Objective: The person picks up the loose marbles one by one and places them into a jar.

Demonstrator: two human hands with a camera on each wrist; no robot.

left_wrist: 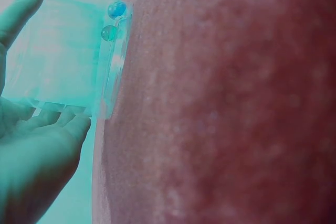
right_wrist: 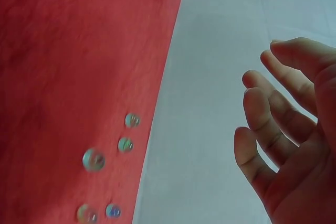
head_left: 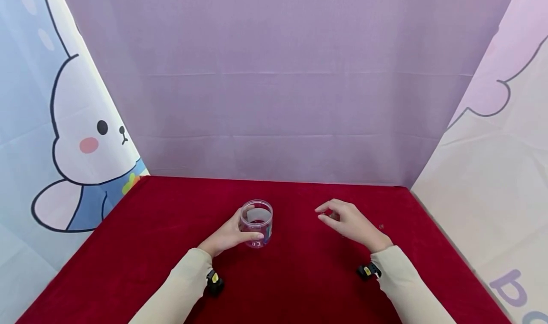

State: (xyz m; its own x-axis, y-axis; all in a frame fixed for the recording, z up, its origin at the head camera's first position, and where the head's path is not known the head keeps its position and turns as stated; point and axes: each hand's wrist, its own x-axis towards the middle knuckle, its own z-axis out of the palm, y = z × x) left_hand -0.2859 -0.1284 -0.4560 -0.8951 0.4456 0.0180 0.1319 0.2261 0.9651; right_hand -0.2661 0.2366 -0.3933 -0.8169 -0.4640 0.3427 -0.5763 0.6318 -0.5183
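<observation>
My left hand (head_left: 228,235) grips a clear plastic jar (head_left: 267,230) from its left side, thumb across the front. The jar stands upright with its mouth uncovered. In the left wrist view a blue marble (left_wrist: 116,9) and a greenish marble (left_wrist: 108,33) show at the jar's bottom. To the right of the jar, my right hand (head_left: 352,223) hovers over the cloth, fingers loosely bent and apart from the thumb. It holds nothing in the right wrist view. Several glass marbles (right_wrist: 93,159) lie on the cloth below that hand, partly hidden by it in the head view.
A red cloth (head_left: 295,281) covers the table. One small marble (head_left: 381,226) lies right of the right wrist. A lilac curtain (head_left: 274,86) closes off the back, and printed panels stand at the left (head_left: 85,124) and right (head_left: 505,181).
</observation>
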